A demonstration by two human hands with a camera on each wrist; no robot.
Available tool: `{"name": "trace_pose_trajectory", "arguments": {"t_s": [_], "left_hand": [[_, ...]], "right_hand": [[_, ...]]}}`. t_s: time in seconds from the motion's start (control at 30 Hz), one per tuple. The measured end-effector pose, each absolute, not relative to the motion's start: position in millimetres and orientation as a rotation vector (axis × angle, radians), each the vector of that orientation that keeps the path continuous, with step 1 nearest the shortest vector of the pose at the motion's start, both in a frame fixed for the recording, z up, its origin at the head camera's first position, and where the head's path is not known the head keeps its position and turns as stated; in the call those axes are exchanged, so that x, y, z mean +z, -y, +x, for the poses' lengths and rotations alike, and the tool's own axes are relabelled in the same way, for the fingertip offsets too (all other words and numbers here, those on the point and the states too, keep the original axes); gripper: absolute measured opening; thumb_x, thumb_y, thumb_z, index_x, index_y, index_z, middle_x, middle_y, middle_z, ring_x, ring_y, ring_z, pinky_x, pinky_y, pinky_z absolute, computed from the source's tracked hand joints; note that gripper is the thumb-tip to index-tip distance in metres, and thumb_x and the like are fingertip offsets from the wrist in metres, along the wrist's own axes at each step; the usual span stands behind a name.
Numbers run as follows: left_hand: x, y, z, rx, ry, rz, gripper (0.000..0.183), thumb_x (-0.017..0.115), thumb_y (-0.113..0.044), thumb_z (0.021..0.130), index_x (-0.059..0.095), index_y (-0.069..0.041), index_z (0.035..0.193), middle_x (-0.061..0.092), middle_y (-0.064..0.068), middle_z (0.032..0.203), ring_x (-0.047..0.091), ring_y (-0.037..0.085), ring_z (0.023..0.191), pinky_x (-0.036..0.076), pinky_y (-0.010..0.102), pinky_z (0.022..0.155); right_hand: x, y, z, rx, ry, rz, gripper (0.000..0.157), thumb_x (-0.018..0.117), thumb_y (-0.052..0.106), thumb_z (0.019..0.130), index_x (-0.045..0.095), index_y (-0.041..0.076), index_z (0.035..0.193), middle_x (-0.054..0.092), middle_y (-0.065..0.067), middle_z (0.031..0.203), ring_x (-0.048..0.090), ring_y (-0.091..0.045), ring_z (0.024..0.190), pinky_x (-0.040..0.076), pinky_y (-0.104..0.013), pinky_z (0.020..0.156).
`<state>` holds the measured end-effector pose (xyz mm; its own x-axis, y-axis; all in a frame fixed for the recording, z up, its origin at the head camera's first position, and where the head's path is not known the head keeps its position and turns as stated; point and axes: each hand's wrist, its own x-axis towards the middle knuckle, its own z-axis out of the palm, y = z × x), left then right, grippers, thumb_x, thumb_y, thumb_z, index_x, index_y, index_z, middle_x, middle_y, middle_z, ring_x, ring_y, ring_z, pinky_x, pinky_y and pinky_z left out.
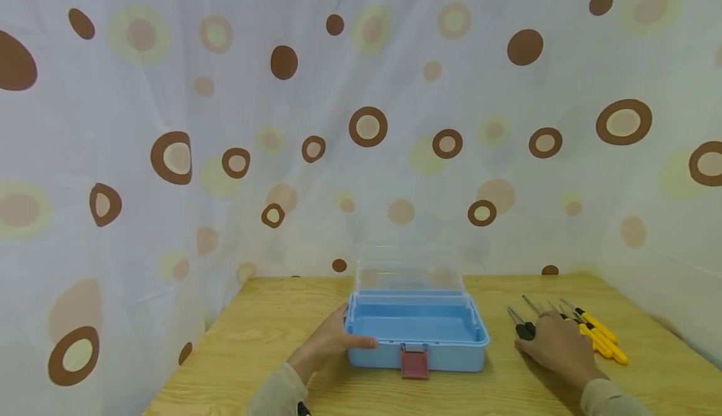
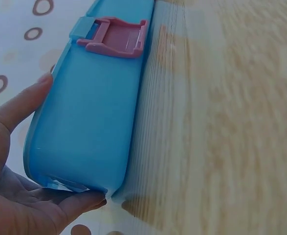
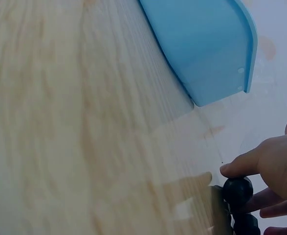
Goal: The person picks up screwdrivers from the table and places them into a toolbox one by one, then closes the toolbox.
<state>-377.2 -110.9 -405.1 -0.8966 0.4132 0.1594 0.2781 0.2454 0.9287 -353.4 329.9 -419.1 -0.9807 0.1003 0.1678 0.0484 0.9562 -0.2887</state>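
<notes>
A light blue plastic toolbox (image 1: pixel 389 356) stands on the table with its clear lid (image 1: pixel 408 272) raised at the back. Its pink latch (image 1: pixel 414 363) hangs down at the front. My left hand (image 1: pixel 333 338) holds the box's left end, thumb along the front rim, fingers round the side. To the right of the box, my right hand (image 1: pixel 558 347) is over a group of screwdrivers. In the right wrist view its thumb and index finger pinch a black screwdriver handle (image 3: pixel 237 192), with another black handle just below. The palm hides part of the group.
Several yellow-handled screwdrivers (image 1: pixel 612 344) lie to the right of my right hand, shafts pointing away. The wooden table (image 1: pixel 271 316) carries everything. A dotted curtain (image 1: pixel 316 90) hangs behind the table and along both sides.
</notes>
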Motion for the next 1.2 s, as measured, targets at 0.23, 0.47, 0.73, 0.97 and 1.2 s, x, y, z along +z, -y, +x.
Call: {"name": "trace_pose_trajectory", "arguments": {"t_s": [0.23, 0.47, 0.73, 0.97, 1.2], "left_hand": [[-406.4, 113.5, -372.6, 1.709, -2.417, 0.631, 0.107, 0.092, -0.025, 0.081, 0.026, -0.003, 0.162, 0.047, 0.019, 0.152, 0.048, 0.040, 0.135, 0.035, 0.063, 0.112], [-401.0, 117.8, -373.5, 1.690, -2.419, 0.661, 0.108, 0.090, -0.024, 0.083, 0.022, -0.005, 0.164, 0.043, 0.020, 0.155, 0.046, 0.041, 0.137, 0.033, 0.064, 0.112], [-401.8, 113.4, -377.1, 1.710, -2.386, 0.692, 0.112, 0.091, -0.023, 0.082, 0.018, -0.007, 0.165, 0.042, 0.019, 0.157, 0.044, 0.041, 0.138, 0.033, 0.062, 0.113], [-405.1, 110.4, -376.8, 1.729, -2.381, 0.677, 0.112, 0.091, -0.022, 0.081, 0.018, -0.007, 0.165, 0.041, 0.020, 0.158, 0.043, 0.042, 0.139, 0.032, 0.062, 0.114], [-405.3, 111.2, -376.3, 1.718, -2.392, 0.689, 0.112, 0.090, -0.022, 0.082, 0.017, -0.008, 0.166, 0.041, 0.020, 0.157, 0.044, 0.042, 0.139, 0.032, 0.062, 0.113]], "right_hand": [[-418.1, -333.0, -357.1, 0.440, 2.891, -0.125, 0.044, 0.078, 0.044, 0.084, 0.060, 0.005, 0.073, 0.058, -0.034, 0.117, 0.056, -0.051, 0.096, 0.050, -0.062, 0.064], [-419.3, -334.2, -359.7, 0.512, 2.810, -0.111, 0.040, 0.076, 0.039, 0.084, 0.062, 0.008, 0.064, 0.057, -0.035, 0.128, 0.060, -0.054, 0.096, 0.053, -0.052, 0.056], [-415.3, -340.8, -355.3, 0.569, 2.722, -0.098, 0.033, 0.072, 0.033, 0.088, 0.072, 0.007, 0.067, 0.055, -0.038, 0.132, 0.055, -0.060, 0.110, 0.055, -0.057, 0.067], [-409.1, -345.9, -356.3, 0.814, 2.625, -0.137, 0.045, 0.072, 0.033, 0.093, 0.076, -0.011, 0.100, 0.051, -0.039, 0.137, 0.046, -0.059, 0.123, 0.046, -0.066, 0.091], [-405.5, -347.9, -357.0, 1.228, 2.531, -0.201, 0.069, 0.063, 0.044, 0.102, 0.059, -0.020, 0.128, 0.035, -0.037, 0.153, 0.037, -0.057, 0.133, 0.046, -0.060, 0.096]]}}
